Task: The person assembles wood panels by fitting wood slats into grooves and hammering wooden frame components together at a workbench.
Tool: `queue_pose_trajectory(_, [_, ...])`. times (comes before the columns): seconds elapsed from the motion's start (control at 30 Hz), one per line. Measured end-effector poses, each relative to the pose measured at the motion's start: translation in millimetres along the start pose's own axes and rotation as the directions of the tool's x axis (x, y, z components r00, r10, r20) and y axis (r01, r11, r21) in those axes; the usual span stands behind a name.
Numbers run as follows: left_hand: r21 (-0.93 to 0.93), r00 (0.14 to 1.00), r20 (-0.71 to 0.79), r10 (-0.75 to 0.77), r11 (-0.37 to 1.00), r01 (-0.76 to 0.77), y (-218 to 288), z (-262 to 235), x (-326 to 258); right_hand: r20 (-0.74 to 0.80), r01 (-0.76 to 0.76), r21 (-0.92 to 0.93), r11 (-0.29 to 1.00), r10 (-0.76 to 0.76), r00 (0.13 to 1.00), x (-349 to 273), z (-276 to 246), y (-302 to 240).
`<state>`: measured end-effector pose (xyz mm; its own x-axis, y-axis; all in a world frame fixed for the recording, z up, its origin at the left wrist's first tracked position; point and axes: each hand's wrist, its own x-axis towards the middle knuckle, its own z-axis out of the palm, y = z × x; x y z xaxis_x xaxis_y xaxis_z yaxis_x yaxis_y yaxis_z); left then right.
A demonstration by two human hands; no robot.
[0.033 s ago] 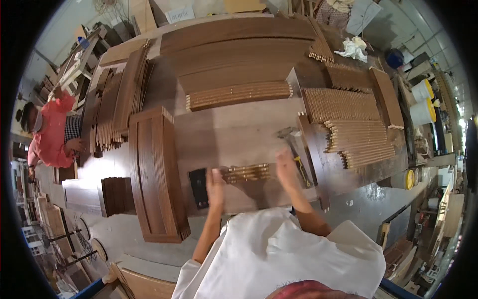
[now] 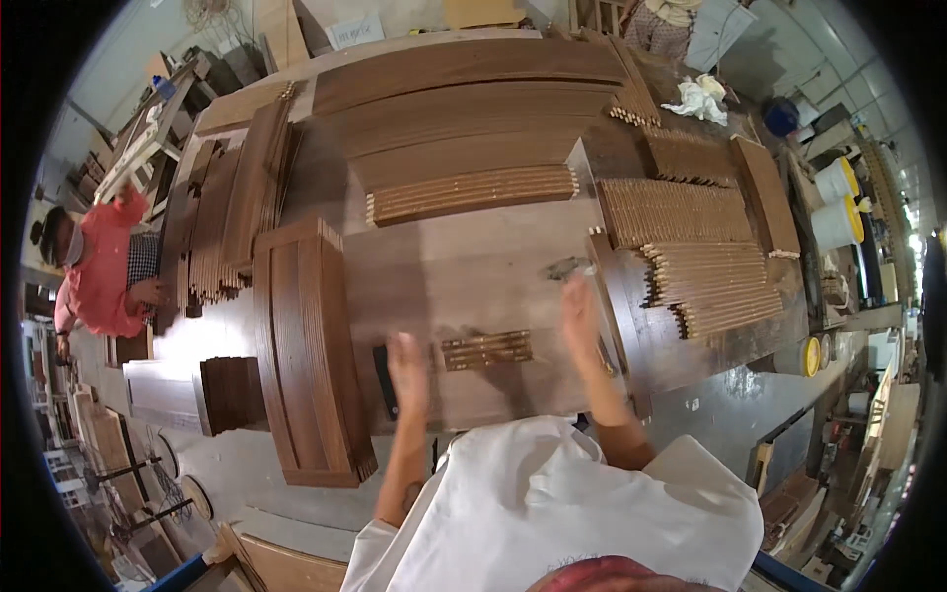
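On the worktable [image 2: 464, 276] in front of me lies a short bundle of brown wooden slats [image 2: 487, 350], side by side. My left hand [image 2: 408, 370] is just left of the bundle, fingers stretched and slightly blurred, with nothing visible in it. Beneath and beside it is a flat black piece [image 2: 383, 380], partly covered. To the bundle's right, my right hand [image 2: 580, 318] is raised with fingers stretched, also blurred. It passes in front of a hammer [image 2: 568, 267], hiding most of the handle; I see no grip on it.
A tall stack of brown panels [image 2: 308, 355] stands at left, long boards [image 2: 473, 128] lie at the back, with a slat stack [image 2: 473, 193] before them. Rows of slats [image 2: 710, 276] cover the right side beyond an upright board [image 2: 621, 321]. A co-worker [image 2: 104, 261] is at far left.
Both hands have shifted: the left slightly left and away from the slat bundle, the right to the right, now covering the hammer's handle. The bundle shows more fully.
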<state>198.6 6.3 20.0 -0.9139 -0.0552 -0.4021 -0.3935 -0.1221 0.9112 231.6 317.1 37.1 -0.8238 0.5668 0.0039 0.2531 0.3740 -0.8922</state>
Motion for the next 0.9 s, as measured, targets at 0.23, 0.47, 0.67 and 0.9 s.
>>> queue_pose_trajectory(0.23, [0.034,0.849,-0.065,0.524,0.852,-0.523,264.9,-7.2,131.3,-0.326,0.371,-0.014,0.928,-0.355,0.876,227.3,-78.5,-193.4])
queue_pose_trajectory(0.47, [0.459,0.816,0.074,0.573,0.707,-0.538,345.3,50.3,189.9,-0.1,0.149,-0.269,0.952,-0.181,0.978,279.5,-66.7,-202.5])
queue_pose_trajectory(0.67, [0.427,0.797,0.064,0.601,0.705,-0.566,339.2,75.0,193.4,-0.013,0.117,0.294,0.949,-0.118,0.993,271.0,-76.8,-200.0])
queue_pose_trajectory(0.9, [0.104,0.839,0.012,0.544,0.834,-0.542,357.6,64.0,112.6,-0.162,0.304,0.55,0.777,-0.258,0.952,218.4,-97.2,-226.7])
